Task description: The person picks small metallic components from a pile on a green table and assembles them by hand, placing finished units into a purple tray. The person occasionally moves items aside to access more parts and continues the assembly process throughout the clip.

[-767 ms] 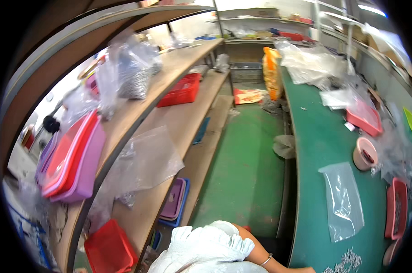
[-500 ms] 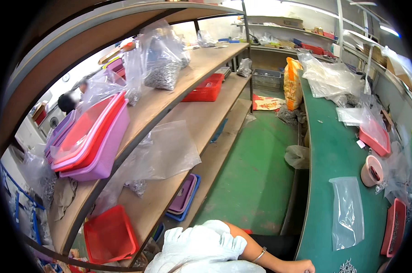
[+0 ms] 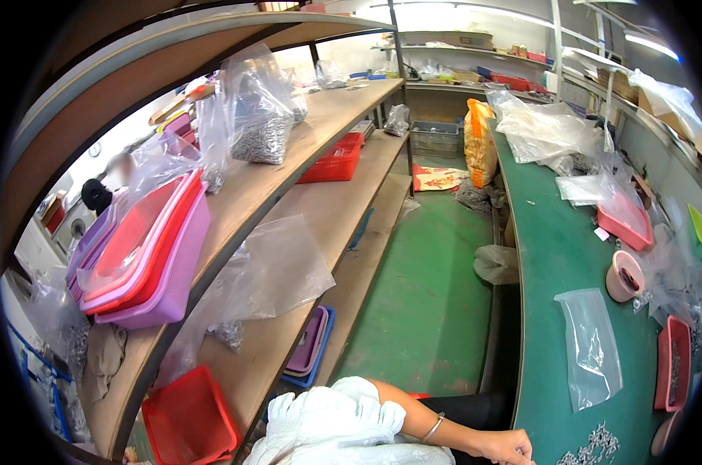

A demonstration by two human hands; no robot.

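My left hand (image 3: 506, 447) rests at the near edge of the green-topped table (image 3: 556, 267), low in the view, with a bracelet on its wrist. Its fingers are curled together, and whatever they may hold is hidden. Just right of it lies a loose heap of small silvery metal pieces (image 3: 595, 448), too small to name more exactly. Beyond the heap a clear flat plastic bag (image 3: 589, 349) lies on the tabletop. My right hand is out of view.
To the right stand a pink cup (image 3: 624, 277), a red basket (image 3: 672, 364) of small metal parts and a pink tray (image 3: 626, 229). On the left, wooden shelves (image 3: 358, 101) bear stacked baskets (image 3: 157, 271) and a bag of metal parts (image 3: 262, 139). Green floor (image 3: 420, 294) runs between.
The view has shifted slightly, so more of the metal heap and of my left hand shows. My left hand stays curled near the table edge.
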